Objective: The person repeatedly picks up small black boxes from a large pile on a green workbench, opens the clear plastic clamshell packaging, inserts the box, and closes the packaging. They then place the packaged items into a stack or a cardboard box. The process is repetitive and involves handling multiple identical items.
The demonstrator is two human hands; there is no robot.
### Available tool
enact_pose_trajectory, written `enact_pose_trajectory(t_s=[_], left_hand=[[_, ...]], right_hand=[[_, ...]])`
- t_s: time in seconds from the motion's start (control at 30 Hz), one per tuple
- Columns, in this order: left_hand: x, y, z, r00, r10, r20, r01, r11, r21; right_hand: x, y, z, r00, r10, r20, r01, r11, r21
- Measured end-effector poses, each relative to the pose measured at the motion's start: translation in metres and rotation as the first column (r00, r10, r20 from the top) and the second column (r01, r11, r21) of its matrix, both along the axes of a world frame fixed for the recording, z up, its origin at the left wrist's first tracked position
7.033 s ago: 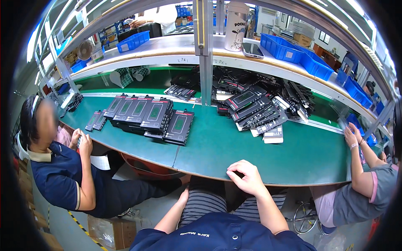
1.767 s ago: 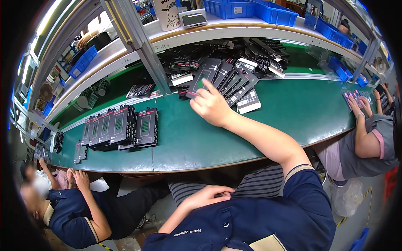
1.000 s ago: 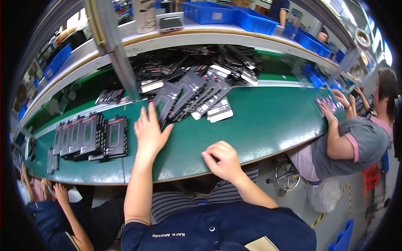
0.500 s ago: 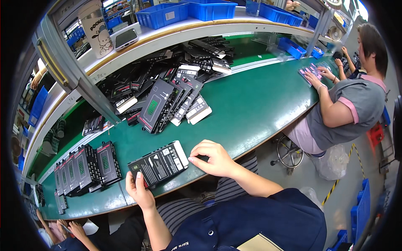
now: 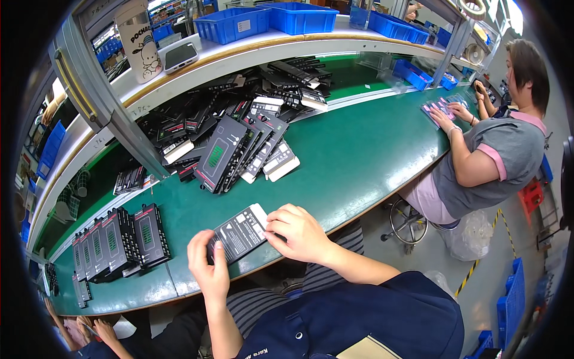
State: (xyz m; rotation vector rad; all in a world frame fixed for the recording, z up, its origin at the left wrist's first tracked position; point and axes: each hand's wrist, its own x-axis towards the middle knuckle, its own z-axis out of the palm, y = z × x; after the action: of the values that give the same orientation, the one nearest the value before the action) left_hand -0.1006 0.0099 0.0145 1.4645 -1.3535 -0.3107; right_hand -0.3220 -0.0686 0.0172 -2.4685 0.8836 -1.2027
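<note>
The left grip [image 5: 208, 263] is closed around one end of a black box [image 5: 239, 234], which sits between both grips at the worktop's [image 5: 341, 188] near edge. The right grip [image 5: 301, 234] meets its white end; whether pinching, I cannot tell. Probably light, stiffish, crushable card, smooth-faced: best held by the edges.

Bright light leaves pale glare on the tabletop [image 5: 335, 158], strongest near its front edge toward the right; the back edge sits in shade under the shelf [image 5: 251, 52]. Fisheye distortion bows both edges, and blackness rings the view.
</note>
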Motion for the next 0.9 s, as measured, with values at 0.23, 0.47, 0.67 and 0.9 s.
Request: enact_pose_trajectory(t_s=[0.23,0.47,0.67,0.9], left_hand=[[-0.016,0.001,0.011,0.852,0.013,0.523,-0.036,0.999,0.034],[-0.02,0.001,0.014,0.803,-0.01,0.596,-0.045,0.996,0.077],[-0.018,-0.001,0.013,0.789,-0.082,0.608,-0.002,0.991,0.137],[-0.018,0.001,0.015,0.78,-0.083,0.62,-0.008,0.99,0.142]], right_hand=[[0.002,0.004,-0.001,0.998,-0.033,-0.063,0.029,0.998,-0.063],[-0.001,0.001,0.0,1.0,0.013,-0.012,-0.013,1.0,0.002],[-0.018,-0.017,-0.005,0.954,0.121,0.276,-0.209,0.924,0.319],[-0.067,-0.057,-0.003,0.97,-0.196,0.146,0.165,0.966,0.202]])
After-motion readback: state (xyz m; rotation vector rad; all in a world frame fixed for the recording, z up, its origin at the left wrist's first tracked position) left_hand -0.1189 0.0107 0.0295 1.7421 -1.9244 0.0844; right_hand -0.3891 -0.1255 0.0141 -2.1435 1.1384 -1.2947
